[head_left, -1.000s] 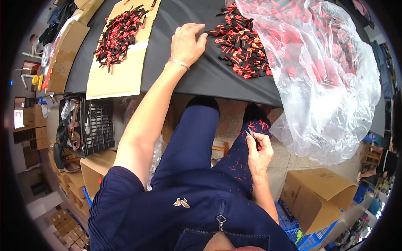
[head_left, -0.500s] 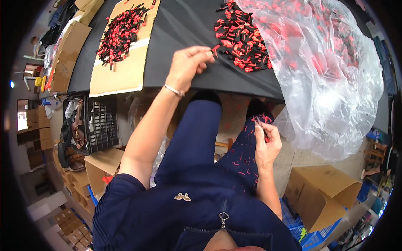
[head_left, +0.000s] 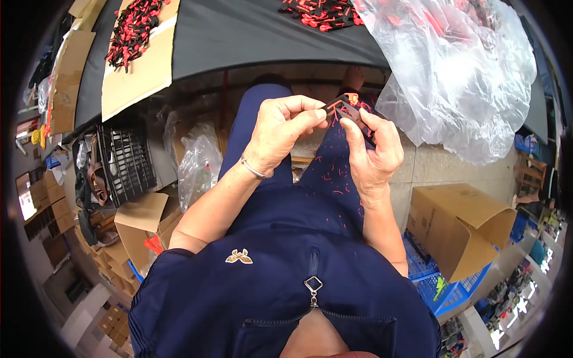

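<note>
Above my lap, my left hand (head_left: 285,130) pinches a small black-and-red fabric piece (head_left: 335,104) between thumb and fingertips. Close beside it, my right hand (head_left: 377,148) closes its thumb and fingers on a small dark tool (head_left: 351,112) that looks like thread snips. The tool's pointed end lies against the piece; whether its blades touch the red thread I cannot tell. A heap of similar black-and-red pieces (head_left: 325,13) lies on the black-covered table (head_left: 239,36). Another pile (head_left: 134,33) rests on a flat cardboard sheet (head_left: 134,89) at the left.
A large clear plastic bag (head_left: 453,89) hangs over the table's right edge. On the right, an open cardboard box (head_left: 456,224) sits on a blue crate (head_left: 433,283). A black crate (head_left: 128,164) stands at the left. Red thread scraps (head_left: 328,176) dot my trouser leg.
My left hand has come back from the table heap to my lap with the fabric piece. My right hand has risen to meet it. The view has tilted down toward me.
</note>
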Action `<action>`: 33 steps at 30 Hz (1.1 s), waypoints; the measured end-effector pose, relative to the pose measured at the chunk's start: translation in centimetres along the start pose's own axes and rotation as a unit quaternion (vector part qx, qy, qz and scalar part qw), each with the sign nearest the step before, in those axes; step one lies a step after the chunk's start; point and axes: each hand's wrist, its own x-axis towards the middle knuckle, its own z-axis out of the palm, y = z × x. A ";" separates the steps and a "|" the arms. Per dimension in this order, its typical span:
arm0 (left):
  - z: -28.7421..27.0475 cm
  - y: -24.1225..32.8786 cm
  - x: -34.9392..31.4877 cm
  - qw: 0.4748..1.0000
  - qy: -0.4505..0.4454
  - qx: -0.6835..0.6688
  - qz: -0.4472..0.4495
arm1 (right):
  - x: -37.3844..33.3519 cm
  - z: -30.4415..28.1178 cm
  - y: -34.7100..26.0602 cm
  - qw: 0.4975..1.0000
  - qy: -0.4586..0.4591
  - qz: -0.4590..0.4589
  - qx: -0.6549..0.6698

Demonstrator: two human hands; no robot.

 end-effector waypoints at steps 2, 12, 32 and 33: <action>0.2 -0.3 -0.2 1.000 -0.004 0.013 0.008 | -0.4 -0.3 0.0 1.000 -0.015 0.009 -0.022; 1.0 -0.4 0.1 0.996 -0.026 0.074 0.042 | -1.7 -0.5 0.8 0.996 -0.027 0.074 0.038; 0.0 -3.2 1.1 0.809 0.021 0.430 0.401 | -1.1 1.2 1.2 0.828 -0.125 0.419 0.352; 0.1 -3.1 0.7 0.808 0.020 0.431 0.401 | -1.2 1.2 1.2 0.827 -0.124 0.419 0.353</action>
